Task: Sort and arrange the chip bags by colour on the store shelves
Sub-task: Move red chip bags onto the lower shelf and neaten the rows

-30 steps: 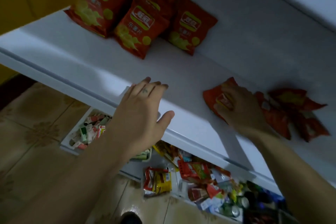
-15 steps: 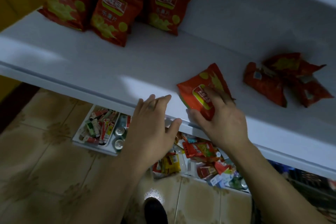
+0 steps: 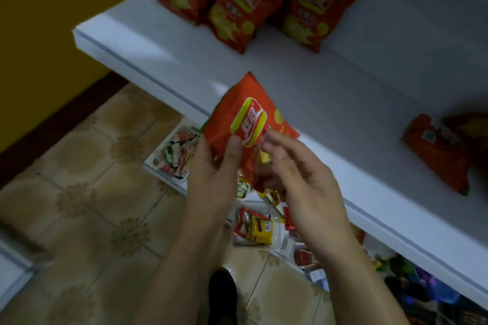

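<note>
A red chip bag (image 3: 239,116) with a yellow-green logo is held upright over the front edge of the white shelf (image 3: 343,97). My left hand (image 3: 214,169) grips its lower left corner, thumb on the front. My right hand (image 3: 301,174) is at the bag's lower right with blurred, loosely spread fingers touching it. Three matching red bags (image 3: 243,8) stand upright at the shelf's back left. Crumpled red bags (image 3: 443,155) lie at the right end.
Below the shelf, white trays (image 3: 155,166) of small packaged snacks (image 3: 257,227) sit on a lower level. A yellow wall (image 3: 47,34) is on the left above a tiled floor (image 3: 92,206). My dark shoe (image 3: 221,295) shows at the bottom.
My right hand dragged one red bag from the right pile to the shelf's front edge and lifted it. My left hand left the shelf edge and took hold of the bag.
</note>
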The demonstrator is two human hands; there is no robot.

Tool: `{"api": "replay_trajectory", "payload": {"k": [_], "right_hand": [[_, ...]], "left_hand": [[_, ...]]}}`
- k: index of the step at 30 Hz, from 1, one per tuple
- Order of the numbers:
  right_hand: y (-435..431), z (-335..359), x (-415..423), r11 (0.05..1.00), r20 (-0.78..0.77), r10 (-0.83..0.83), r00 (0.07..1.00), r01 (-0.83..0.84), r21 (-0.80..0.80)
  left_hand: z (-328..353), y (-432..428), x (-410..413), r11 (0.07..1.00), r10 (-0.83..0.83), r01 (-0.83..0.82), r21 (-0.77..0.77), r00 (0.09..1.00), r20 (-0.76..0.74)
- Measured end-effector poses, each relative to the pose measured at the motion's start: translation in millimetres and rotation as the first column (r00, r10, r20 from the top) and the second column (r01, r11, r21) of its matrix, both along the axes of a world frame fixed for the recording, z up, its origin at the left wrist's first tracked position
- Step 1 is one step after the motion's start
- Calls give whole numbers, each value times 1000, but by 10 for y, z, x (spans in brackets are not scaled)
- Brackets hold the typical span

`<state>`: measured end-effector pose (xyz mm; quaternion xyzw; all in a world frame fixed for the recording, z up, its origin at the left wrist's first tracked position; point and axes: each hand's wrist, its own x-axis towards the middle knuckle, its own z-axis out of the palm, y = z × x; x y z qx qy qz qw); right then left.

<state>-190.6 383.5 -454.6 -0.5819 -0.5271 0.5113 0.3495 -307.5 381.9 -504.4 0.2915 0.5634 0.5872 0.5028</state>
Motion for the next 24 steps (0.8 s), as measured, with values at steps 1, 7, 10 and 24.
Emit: {"api": "replay_trajectory", "payload": {"k": [1, 7, 10, 24], "right_hand": [[12, -15, -8, 1000, 47, -10, 999, 9, 28], [296, -9, 108, 999, 305, 36, 952, -42, 15], [420, -8, 106, 992, 329, 117, 937, -125, 3], [1059, -14, 522, 976, 320, -172, 932, 116, 186]], "left_hand": [[-38, 9, -69, 998, 49, -49, -37, 999, -5], [-202, 21, -383, 986, 119, -108, -129, 989, 82], [-163, 71, -500, 998, 45, -41, -55, 996, 81], [244, 821, -610, 961, -249, 275, -14, 849, -467]]}}
